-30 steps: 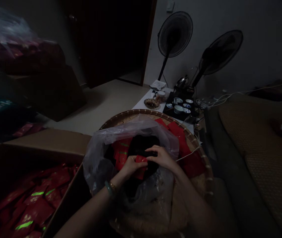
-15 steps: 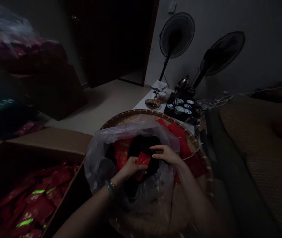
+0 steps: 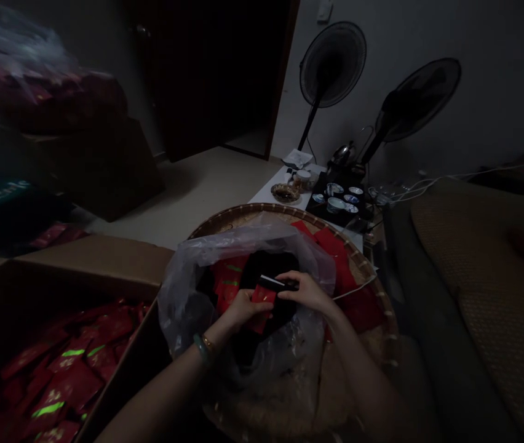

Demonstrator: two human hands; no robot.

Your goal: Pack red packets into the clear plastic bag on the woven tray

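Note:
My left hand [image 3: 242, 309] grips a small red packet [image 3: 264, 295] with gold marks, thumb on top. Between the fingers of my right hand [image 3: 302, 289] is a thin black strip-like piece with a pale stripe [image 3: 271, 283], held at the packet's upper end; whether it is partly inside I cannot tell. Under both hands a clear plastic bag [image 3: 183, 271] lies open, holding a dark black mass [image 3: 269, 263] and red packets with green bands [image 3: 230, 277]. The bag rests on a round woven tray [image 3: 285, 409].
To the left stands an open cardboard box [image 3: 100, 255] with many red packets [image 3: 71, 381]. More red packets [image 3: 342, 258] lie on the tray's right side. Beyond are a low table with cups [image 3: 336, 204], two fans [image 3: 333, 64], and a woven-covered seat [image 3: 488, 258] at right.
A black piece with a pale stripe now shows in my right hand at the packet's top; before, the fingers were apart with no such piece visible. My left hand keeps the packet.

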